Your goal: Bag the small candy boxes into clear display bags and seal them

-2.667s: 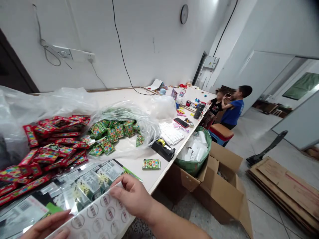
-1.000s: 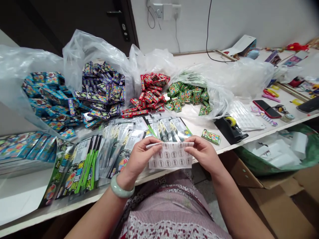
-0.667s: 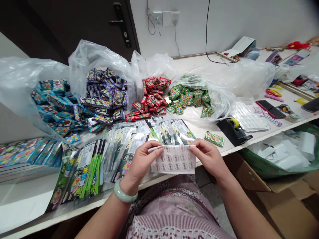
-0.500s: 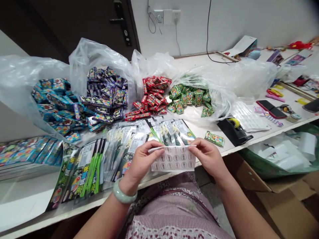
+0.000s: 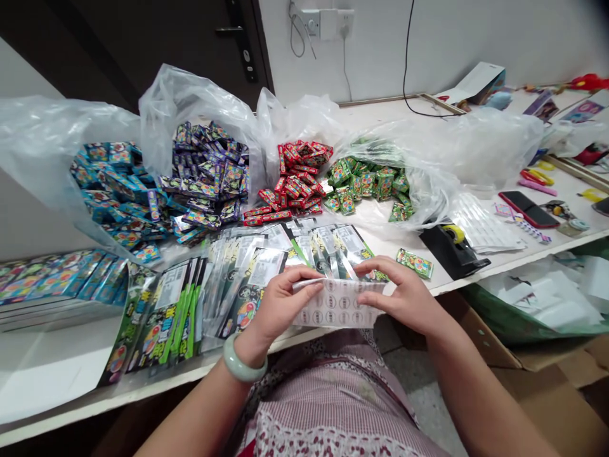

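Observation:
My left hand (image 5: 284, 303) pinches a small white sheet of round printed stickers (image 5: 337, 313) by its upper left corner, thumb in front. A pale green bangle (image 5: 243, 360) is round my left wrist. At the sheet's right side, my right hand (image 5: 404, 293) has its thumb and forefinger spread apart. The right thumb lies against the sheet's face and the forefinger is above its top edge. Beyond the hands lie clear printed packets (image 5: 269, 270) in overlapping rows. A small green packet (image 5: 415, 263) lies just past my right hand.
Open plastic bags at the back hold blue packets (image 5: 121, 184), purple packets (image 5: 212, 168), red packets (image 5: 297, 178) and green packets (image 5: 368, 178). A black tape dispenser (image 5: 451, 251), more white sheets (image 5: 490, 222) and a phone (image 5: 528, 208) are rightward. Below stands a carton (image 5: 537, 393).
My right thumb and forefinger have come apart from their pinch at the sheet's upper right corner. The left hand keeps its grip. The view has shifted slightly.

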`<state>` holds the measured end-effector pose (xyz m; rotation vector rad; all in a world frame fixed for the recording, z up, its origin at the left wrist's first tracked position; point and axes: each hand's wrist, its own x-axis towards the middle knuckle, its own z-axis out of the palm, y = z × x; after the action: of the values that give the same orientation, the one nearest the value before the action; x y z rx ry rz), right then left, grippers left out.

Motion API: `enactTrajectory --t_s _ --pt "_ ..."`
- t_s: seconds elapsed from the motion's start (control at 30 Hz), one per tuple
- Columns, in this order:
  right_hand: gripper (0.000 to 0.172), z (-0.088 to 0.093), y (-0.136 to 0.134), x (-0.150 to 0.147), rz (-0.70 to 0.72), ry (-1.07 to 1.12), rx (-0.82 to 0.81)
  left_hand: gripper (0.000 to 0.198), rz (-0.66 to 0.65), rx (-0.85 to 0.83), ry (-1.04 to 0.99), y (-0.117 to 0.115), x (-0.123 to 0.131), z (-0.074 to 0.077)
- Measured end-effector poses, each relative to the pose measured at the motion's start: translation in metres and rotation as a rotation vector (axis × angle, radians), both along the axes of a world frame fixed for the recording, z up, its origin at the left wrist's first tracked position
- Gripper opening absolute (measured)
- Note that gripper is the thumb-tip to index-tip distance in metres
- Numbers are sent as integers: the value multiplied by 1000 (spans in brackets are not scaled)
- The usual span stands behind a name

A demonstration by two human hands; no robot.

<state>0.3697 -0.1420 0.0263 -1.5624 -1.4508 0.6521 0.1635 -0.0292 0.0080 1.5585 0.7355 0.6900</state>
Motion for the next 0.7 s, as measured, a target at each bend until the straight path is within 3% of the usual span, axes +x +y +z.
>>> enactTrajectory --t_s 0.1,0.17,0.33,0.7 --pt "18 9 9 -4 103 -170 -19 6 -75 116 -16 -5 3 4" --pt "8 11 14 -8 117 -200 -55 8 -79 108 -26 -7 4 5" --pt "17 5 13 -13 99 -139 -137 14 -51 -74 -15 -6 1 1" --pt "16 -5 13 -11 84 -29 -186 13 -62 -25 -31 -5 5 1"
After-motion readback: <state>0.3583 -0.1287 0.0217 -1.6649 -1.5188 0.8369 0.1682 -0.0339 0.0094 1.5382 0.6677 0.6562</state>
